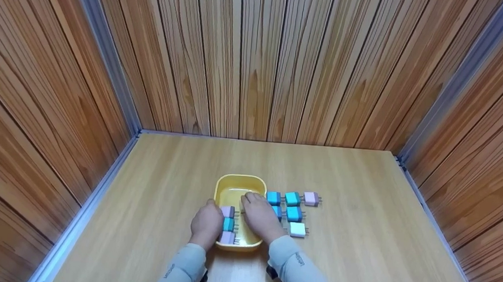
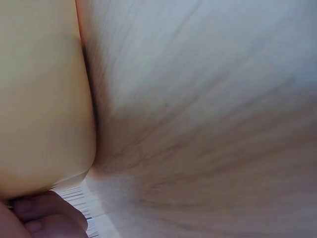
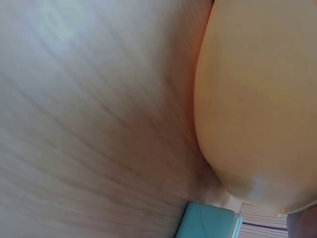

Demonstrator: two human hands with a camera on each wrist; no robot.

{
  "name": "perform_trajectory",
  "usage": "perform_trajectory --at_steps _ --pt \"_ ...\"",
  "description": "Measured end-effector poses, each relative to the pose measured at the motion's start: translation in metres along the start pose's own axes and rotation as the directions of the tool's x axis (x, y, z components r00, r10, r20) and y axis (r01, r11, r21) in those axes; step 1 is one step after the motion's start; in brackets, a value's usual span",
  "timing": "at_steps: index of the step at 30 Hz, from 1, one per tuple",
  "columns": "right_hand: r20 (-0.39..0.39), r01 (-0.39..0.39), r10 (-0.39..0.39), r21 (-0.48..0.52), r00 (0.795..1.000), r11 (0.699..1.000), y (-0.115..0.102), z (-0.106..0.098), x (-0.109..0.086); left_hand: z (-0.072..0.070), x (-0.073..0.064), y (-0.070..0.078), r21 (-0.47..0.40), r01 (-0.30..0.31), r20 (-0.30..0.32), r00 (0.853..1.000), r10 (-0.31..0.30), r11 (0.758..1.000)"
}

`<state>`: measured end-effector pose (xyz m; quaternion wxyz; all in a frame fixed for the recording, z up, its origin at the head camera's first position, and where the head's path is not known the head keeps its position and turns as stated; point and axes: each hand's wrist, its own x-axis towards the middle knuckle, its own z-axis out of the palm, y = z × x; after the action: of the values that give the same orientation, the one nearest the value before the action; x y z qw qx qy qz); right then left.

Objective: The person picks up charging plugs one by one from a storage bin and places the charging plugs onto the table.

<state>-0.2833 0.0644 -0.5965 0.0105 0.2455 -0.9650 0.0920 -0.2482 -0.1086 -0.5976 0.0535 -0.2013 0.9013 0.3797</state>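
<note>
A yellow plastic bin point(image 1: 242, 180) stands on the table, and along its inner left side lie a lavender plug adapter point(image 1: 227, 211), a teal plug adapter point(image 1: 228, 224) and another lavender plug adapter point(image 1: 227, 237), prongs toward the right. My left hand point(image 1: 207, 224) grips the bin's left rim; in the left wrist view its curled fingers point(image 2: 49, 215) touch the bin's end. Over the right rim reaches my right hand point(image 1: 261, 217), fingertips inside the bin. A small pale edge shows by those fingertips, but whether they hold anything is hidden.
Right of the bin lie several plug adapters in rows: blue point(image 1: 273, 198), teal point(image 1: 292, 198), lavender point(image 1: 311, 198), a second blue point(image 1: 294, 214) and white point(image 1: 297, 229). Another blue one is partly covered by my right hand. Wood-panelled walls point(image 1: 256, 70) enclose the table.
</note>
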Motion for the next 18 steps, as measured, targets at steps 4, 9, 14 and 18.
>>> perform_trajectory --at_steps 4,9,14,18 --pt "0.022 -0.019 0.018 0.038 1.0 0.999 -0.0011 -0.001 -0.0007 -0.0002 -0.0009 -0.0004 -0.007 0.008 0.009 1.0 -0.008 1.0" --pt "0.008 -0.003 0.003 0.01 1.0 1.0 -0.0013 -0.0017 0.0024 -0.0018 0.0016 0.0003 0.031 -0.02 -0.013 1.0 0.02 0.999" --pt "-0.033 0.059 -0.063 -0.114 0.997 0.992 -0.0016 0.0003 0.0042 -0.002 0.0024 0.0008 0.073 -0.05 -0.037 0.998 0.053 0.996" --pt "-0.008 0.033 -0.033 -0.087 0.999 0.996 -0.0008 0.0007 0.0032 -0.0005 0.0017 0.0004 0.066 -0.043 -0.027 0.999 0.044 0.997"
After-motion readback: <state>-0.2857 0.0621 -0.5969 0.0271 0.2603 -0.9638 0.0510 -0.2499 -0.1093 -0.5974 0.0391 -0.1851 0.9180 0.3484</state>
